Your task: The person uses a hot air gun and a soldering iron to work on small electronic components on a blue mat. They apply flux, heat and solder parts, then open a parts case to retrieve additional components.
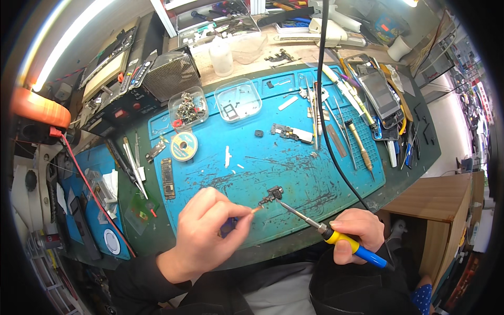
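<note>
Left hand is pinching a thin coppery bit, mostly hidden in the grip, so no clue what it is. Right hand is wrapped round a yellow-and-blue soldering iron aimed left and away, tip at a small dark part lying slantwise on the blue mat's near half; can't tell if they touch. Mat's far left: clear tub of metal bits, second tub just beside, few loose pieces.

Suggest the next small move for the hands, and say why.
Probably settle the soldering iron against the small dark part, left hand steady: the right hand holds the iron with its tip at or beside that part, and the left pinches a thin orange-brown piece near its left end. Actual contact is unclear.
</note>
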`<move>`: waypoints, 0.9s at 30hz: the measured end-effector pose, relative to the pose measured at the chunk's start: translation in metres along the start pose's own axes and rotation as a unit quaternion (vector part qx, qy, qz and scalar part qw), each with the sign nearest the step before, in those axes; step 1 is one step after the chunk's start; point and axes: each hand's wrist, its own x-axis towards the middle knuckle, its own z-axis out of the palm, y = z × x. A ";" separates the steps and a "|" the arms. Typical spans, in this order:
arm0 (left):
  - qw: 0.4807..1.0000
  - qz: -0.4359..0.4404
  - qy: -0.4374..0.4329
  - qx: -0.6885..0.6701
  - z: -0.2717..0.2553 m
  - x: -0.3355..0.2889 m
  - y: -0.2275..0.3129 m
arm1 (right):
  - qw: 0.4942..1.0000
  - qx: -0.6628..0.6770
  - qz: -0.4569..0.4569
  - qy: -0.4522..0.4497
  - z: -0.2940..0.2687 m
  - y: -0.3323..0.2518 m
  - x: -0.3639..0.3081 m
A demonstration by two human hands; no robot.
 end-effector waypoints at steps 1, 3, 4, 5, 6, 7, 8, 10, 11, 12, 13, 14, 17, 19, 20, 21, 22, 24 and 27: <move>1.000 -0.012 0.016 0.002 0.000 -0.002 -0.001 | 1.000 -0.004 0.001 -0.006 0.001 0.000 0.000; 0.999 -0.027 0.023 0.001 -0.003 -0.002 -0.002 | 1.000 -0.010 0.000 -0.017 0.001 -0.001 0.001; 0.999 -0.033 0.027 -0.001 -0.003 -0.001 -0.002 | 1.000 -0.013 -0.002 -0.021 0.001 -0.001 0.002; 0.999 -0.025 0.024 -0.006 -0.003 0.000 -0.003 | 1.000 -0.015 -0.004 -0.025 0.002 -0.002 0.003; 1.000 -0.022 0.022 -0.006 -0.002 -0.001 -0.003 | 0.999 -0.014 -0.006 -0.031 0.002 -0.001 0.004; 1.000 -0.019 0.019 -0.006 -0.002 -0.001 -0.003 | 0.999 -0.014 -0.008 -0.037 0.003 -0.001 0.005; 1.000 -0.015 0.016 -0.005 -0.001 -0.001 -0.003 | 0.999 -0.013 -0.010 -0.043 0.003 -0.001 0.006; 1.000 -0.014 0.014 -0.001 0.000 0.001 -0.002 | 0.998 -0.016 -0.023 -0.051 0.003 0.001 0.007; 1.000 -0.014 0.014 0.001 0.000 0.002 -0.002 | 0.998 -0.017 -0.030 -0.056 0.003 0.001 0.007; 1.000 -0.012 0.011 0.003 0.000 0.002 -0.002 | 0.997 -0.017 -0.032 -0.061 0.003 0.002 0.008; 1.000 -0.010 0.009 0.005 0.000 0.002 -0.003 | 0.997 -0.018 -0.035 -0.067 0.003 0.002 0.009; 1.000 -0.008 0.007 0.007 0.001 0.002 -0.003 | 0.997 -0.018 -0.037 -0.072 0.003 0.002 0.010; 1.000 -0.005 0.003 0.016 0.001 0.001 -0.004 | 0.995 -0.028 -0.034 -0.089 0.003 0.000 0.012; 1.000 -0.005 0.002 0.021 0.000 0.001 -0.003 | 0.995 -0.033 -0.030 -0.095 0.003 0.000 0.013; 1.000 -0.005 0.001 0.023 0.000 0.002 -0.003 | 0.994 -0.035 -0.028 -0.097 0.003 0.000 0.013; 1.000 -0.001 -0.005 0.024 -0.001 0.002 -0.003 | 0.994 -0.035 -0.027 -0.096 0.003 0.000 0.013; 1.000 0.002 -0.011 0.024 -0.002 0.002 -0.003 | 0.995 -0.035 -0.027 -0.094 0.003 0.000 0.012; 0.999 0.006 -0.017 0.026 -0.003 0.003 -0.003 | 0.995 -0.032 -0.028 -0.089 0.005 0.001 0.012; 0.999 0.004 -0.017 0.030 -0.003 0.003 -0.003 | 0.996 -0.025 -0.030 -0.086 0.007 0.003 0.011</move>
